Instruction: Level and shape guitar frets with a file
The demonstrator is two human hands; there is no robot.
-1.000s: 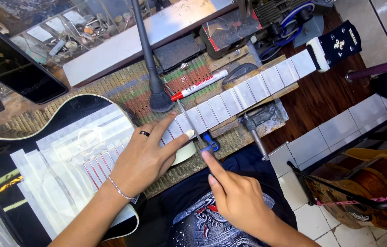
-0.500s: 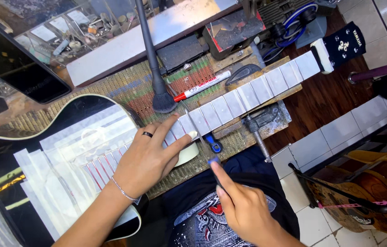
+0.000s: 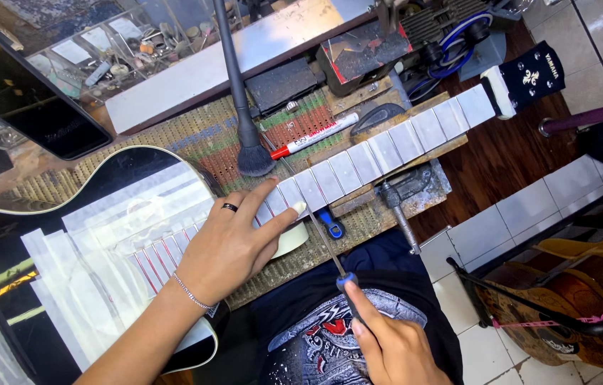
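Steadiness counts most, I judge: left hand (image 3: 227, 246), fingers spread flat, braces the tape-masked neck (image 3: 380, 153) of the black acoustic guitar (image 3: 112, 178) lying across the bench, while right hand (image 3: 387, 346), fingers clamped on a thin blue-collared metal file (image 3: 326, 239), should stroke lightly along one fret.

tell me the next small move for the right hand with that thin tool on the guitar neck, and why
Probably draw the thin tool along the fret beside the left thumb. The right hand holds its blue handle low, and the shaft runs up across the taped fretboard to a tip near the brush. The left hand presses flat on the neck, bracing it, so the guitar looks steadied for a stroke.
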